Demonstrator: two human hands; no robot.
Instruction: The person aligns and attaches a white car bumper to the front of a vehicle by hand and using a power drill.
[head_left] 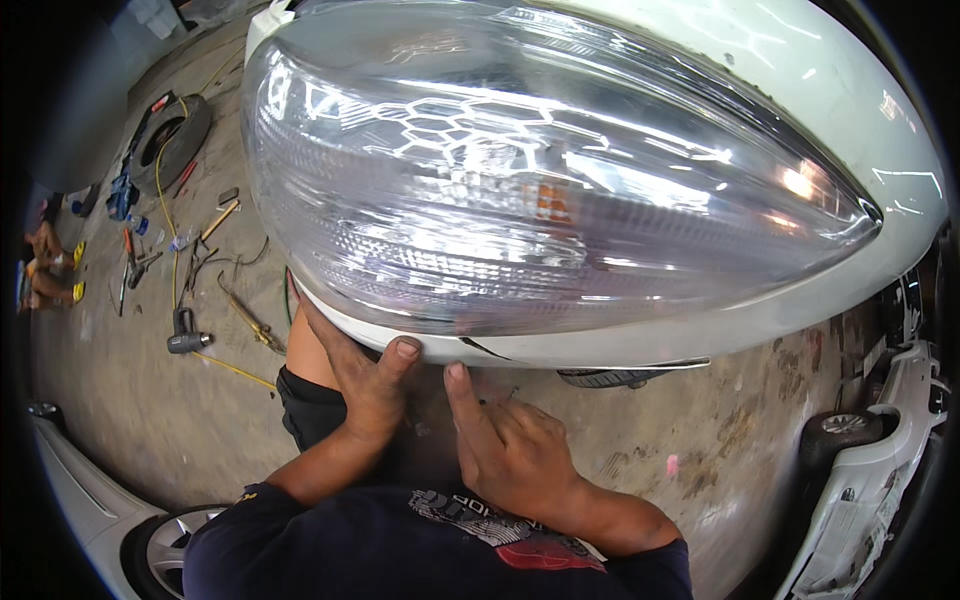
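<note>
A large clear headlight (480, 180) with an orange reflector inside fills the upper middle, set in white bodywork. Below it runs the white bumper edge (560, 348), with a dark curved line or gap near its middle. My left hand (372, 390) holds this edge from the left: the thumb lies against the lip and the fingers reach along and under it, partly hidden. Just to the right, my right hand (515, 440) touches the lower lip with one outstretched digit. Its other fingers are loosely bent, and I see nothing held in them.
Tools lie on the concrete floor at left: a heat gun (187, 333), a hammer (220, 220) and a brass torch (250, 315), near a tire (170, 145) and yellow cord. Another person (48, 262) is at far left. Cars stand at lower left (90, 490) and right (870, 470).
</note>
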